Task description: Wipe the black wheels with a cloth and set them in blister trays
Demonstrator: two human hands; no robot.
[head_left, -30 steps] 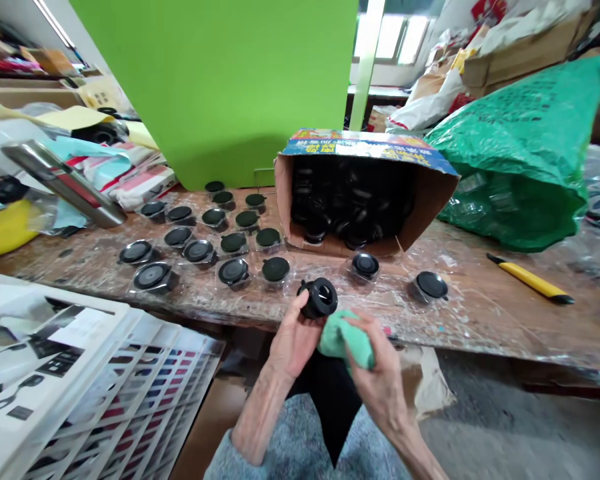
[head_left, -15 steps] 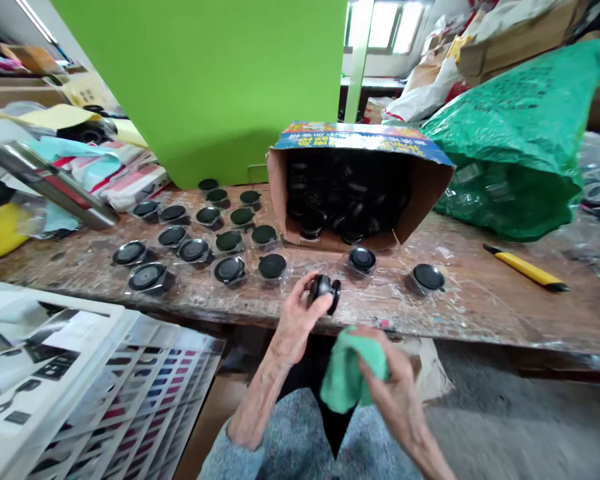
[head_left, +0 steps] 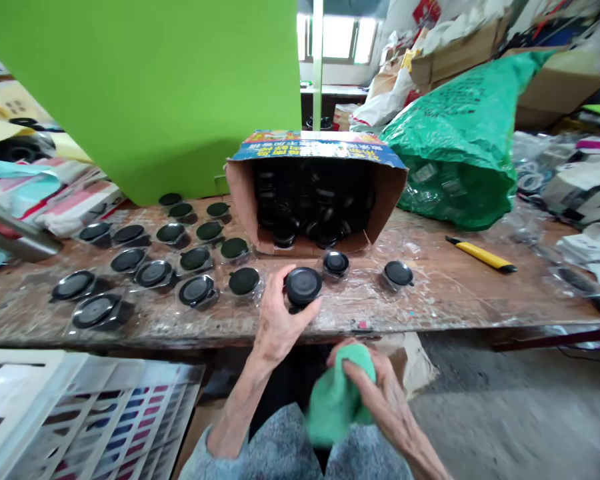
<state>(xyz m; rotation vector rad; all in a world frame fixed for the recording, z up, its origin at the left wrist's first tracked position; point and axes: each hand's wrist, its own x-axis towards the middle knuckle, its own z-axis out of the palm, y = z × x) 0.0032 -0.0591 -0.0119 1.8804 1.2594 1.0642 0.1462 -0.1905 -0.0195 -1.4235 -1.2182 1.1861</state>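
Observation:
My left hand (head_left: 280,320) is closed around a round black suction cup (head_left: 304,285), its flat disc face tipped up toward me, just above the bench's front edge. Lower down over my lap, my right hand (head_left: 375,380) grips a crumpled green cloth (head_left: 337,400). Beside the left hand stands a similar black piece in a clear plastic cup (head_left: 244,281), and another cup (head_left: 336,264) lies just to the right. Several more of these black-topped clear cups (head_left: 154,273) spread over the left of the bench. An open cardboard box (head_left: 393,200) on its side holds many black pieces.
A green plastic bag (head_left: 460,133) slumps open right of the box. On the wooden bench (head_left: 450,293) lies a yellow utility knife (head_left: 480,255). A green panel (head_left: 180,87) rises behind. White plastic crates (head_left: 105,413) stand at lower left.
My left hand has turned the black suction cup from edge-on to face-up. The cloth in my right hand has moved lower, away from the bench. The head view has swung right.

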